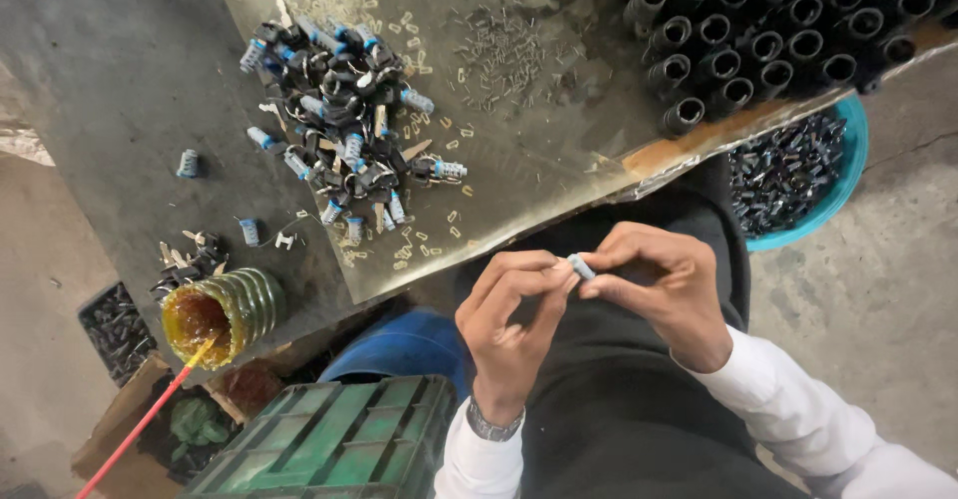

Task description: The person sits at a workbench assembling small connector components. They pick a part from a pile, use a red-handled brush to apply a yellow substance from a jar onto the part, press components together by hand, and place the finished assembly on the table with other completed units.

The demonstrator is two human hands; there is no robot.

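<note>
Both hands meet over the lap, near the worktable's [559, 175] near edge. Left hand [514, 324] and right hand [664, 289] pinch a small pale blue-grey cylindrical part [580, 266] between their fingertips; the part sits in the gap between the two hands, each closed on one end. Far left on the table: heap of black-and-blue parts [339, 110]. Far right: rows of black tubes [778, 30]. Near left: ribbed jar of amber grease [215, 314], green plastic crate [334, 444].
</note>
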